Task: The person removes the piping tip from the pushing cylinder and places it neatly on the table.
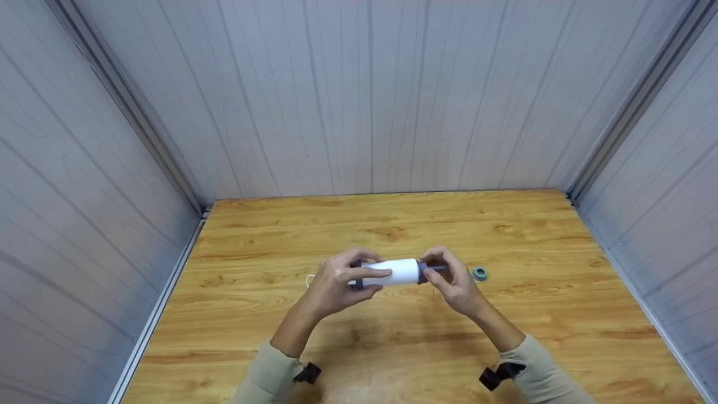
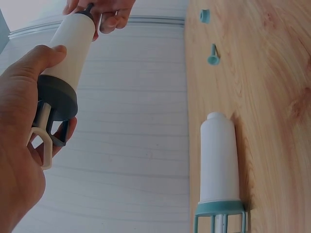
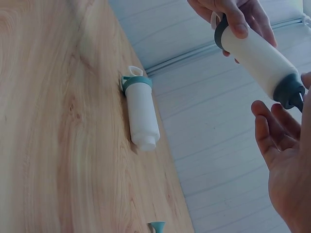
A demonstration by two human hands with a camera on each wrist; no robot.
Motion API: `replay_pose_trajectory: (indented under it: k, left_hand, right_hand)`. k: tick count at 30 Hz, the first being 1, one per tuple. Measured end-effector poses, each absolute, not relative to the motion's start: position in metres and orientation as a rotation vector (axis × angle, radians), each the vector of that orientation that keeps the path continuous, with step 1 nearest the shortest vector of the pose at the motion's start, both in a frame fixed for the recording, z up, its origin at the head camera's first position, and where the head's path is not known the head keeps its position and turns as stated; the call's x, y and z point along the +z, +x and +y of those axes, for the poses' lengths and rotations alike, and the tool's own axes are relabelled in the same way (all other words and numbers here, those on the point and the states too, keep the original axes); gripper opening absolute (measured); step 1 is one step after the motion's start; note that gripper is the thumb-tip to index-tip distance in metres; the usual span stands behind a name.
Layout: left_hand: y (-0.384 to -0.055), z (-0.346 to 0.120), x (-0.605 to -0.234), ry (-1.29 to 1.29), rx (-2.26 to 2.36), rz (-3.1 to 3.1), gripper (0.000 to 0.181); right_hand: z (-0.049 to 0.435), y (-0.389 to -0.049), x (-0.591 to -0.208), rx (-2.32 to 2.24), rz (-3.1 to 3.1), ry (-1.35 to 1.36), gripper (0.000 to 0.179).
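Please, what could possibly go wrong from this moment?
The left hand holds the dark-collared dispenser above the table; if that grip slips, it could fall. The right hand is at the dark nozzle; an uneven twist might leave it crooked. The small teal ring lies loose nearby and might get knocked away.

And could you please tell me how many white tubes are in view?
2: the dark-ended white tube held by the left hand, and the teal-collared white tube on the wooden table; others may be hidden.
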State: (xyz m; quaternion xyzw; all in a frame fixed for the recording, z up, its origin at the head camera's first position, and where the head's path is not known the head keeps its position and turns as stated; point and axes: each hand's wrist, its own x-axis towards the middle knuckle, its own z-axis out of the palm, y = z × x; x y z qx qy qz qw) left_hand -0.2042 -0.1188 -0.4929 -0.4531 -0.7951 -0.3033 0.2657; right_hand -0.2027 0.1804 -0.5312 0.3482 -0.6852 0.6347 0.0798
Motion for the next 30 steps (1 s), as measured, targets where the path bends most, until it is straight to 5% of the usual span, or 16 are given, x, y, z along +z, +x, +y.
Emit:
replay_pose_trajectory:
  k: [30]
  left_hand:
    - [-0.1997, -0.1201, -0.4910, -1.229, -0.817, -2.129, 0.035]
  right_hand:
    - [0.1784, -0.1999, -0.5348, 1.929, -1.961, 1.128, 0.028]
